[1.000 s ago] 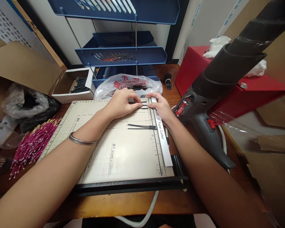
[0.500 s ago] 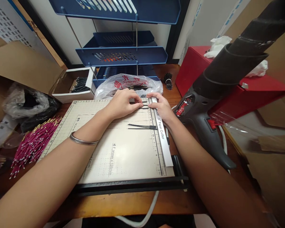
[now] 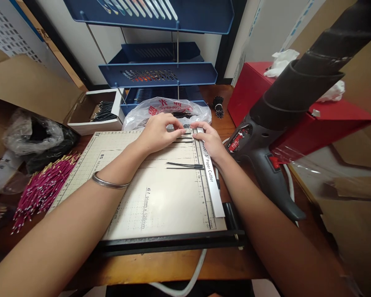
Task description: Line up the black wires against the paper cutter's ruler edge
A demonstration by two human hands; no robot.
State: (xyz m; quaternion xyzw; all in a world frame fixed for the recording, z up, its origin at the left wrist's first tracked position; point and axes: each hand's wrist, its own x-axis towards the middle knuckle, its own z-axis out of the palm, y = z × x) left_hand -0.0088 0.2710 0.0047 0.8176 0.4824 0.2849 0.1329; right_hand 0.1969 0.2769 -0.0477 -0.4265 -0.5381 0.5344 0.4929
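Note:
My left hand [image 3: 160, 131] is over the far part of a cream paper cutter board [image 3: 170, 198]. Its thumb and forefinger are pinched at the end of a thin black wire [image 3: 188, 133]. My right hand [image 3: 210, 142] rests across the far end of the white strip marked Paper Cutter [image 3: 212, 185], thumb and forefinger apart, tips close to the wire ends. Just nearer than my left fingertips, more black wires [image 3: 184, 142] lie flat against the ruler edge. Farther down the board, a few black wires [image 3: 185, 166] reach the strip.
Behind the board lies a clear plastic bag [image 3: 136, 117] of dark wires, beside a white box [image 3: 94, 128]. A heap of magenta wires [image 3: 46, 194] sits at left. On the right stand a grey heat gun [image 3: 266, 128] and a red box [image 3: 247, 90].
My left fingertips have shifted slightly away from me, and more of the black wires under them shows. My right hand stays on the strip.

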